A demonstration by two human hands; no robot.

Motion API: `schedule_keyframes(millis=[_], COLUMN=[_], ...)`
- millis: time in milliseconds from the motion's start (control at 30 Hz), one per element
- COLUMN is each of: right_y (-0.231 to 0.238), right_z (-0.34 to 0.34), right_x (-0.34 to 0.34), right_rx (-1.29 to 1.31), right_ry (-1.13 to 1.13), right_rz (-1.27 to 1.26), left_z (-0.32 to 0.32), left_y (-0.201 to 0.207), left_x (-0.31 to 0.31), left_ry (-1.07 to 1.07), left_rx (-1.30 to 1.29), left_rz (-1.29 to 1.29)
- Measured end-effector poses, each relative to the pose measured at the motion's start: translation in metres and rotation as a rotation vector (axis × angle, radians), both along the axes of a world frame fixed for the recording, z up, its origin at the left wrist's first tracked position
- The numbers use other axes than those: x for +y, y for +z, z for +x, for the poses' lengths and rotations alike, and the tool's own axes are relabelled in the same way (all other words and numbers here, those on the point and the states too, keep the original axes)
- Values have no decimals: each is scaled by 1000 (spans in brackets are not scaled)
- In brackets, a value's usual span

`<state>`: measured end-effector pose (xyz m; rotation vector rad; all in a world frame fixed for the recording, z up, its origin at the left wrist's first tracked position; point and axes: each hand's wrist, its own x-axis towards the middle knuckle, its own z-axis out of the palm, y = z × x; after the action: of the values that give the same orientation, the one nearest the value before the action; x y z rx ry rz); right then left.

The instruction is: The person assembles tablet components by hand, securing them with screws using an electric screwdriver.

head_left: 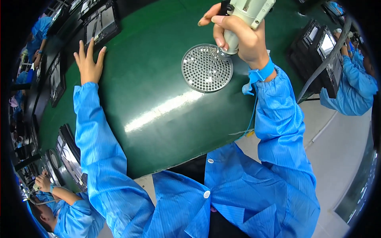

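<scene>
My right hand (247, 37) is wrapped round a pale grey-green electric screwdriver (248, 14), its index finger stretched past the body. The driver's lower end points down at the right rim of a round metal tray (198, 79) full of small holes; whether it touches the tray I cannot tell. A blue wrist strap with a cord (260, 74) circles my right wrist. Over the green mat at the left, my left hand (90, 65) has its fingers spread and holds nothing. Its fingertips are close to a black rectangular frame-like part (101, 25).
More black frames (317, 43) stand tilted at the right, beside a grey hose (327, 59). Others (69, 154) line the left side. Co-workers in blue sit at the lower left (77, 216) and right (351, 87). The green table (158, 154) ends before my body.
</scene>
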<state>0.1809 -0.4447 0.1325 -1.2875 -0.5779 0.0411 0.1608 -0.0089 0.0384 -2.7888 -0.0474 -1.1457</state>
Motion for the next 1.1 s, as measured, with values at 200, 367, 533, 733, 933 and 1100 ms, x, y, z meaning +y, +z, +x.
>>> schedule_keyframes(millis=[200,367,533,733,933,1100], right_y=[-4,-15,-19,-20,-23,-24], right_z=[-9,-11,-14,-13,-10,-10], right_x=[10,15,17,17,19,19], right_rx=[-40,-51,-23,-32,-43,-31], right_ry=[97,134,143,152,147,147], right_rz=[-62,-88,-39,-38,-50,-38], left_z=[-100,-129,-128,-127,-127,-127], left_y=[25,25,17,17,15,16], left_x=[-110,-125,-118,-119,-118,-119], left_ry=[-217,-190,-215,-225,-239,-257], left_rx=[-21,18,39,68,35,36], left_rz=[-127,-134,-260,-262,-290,-290])
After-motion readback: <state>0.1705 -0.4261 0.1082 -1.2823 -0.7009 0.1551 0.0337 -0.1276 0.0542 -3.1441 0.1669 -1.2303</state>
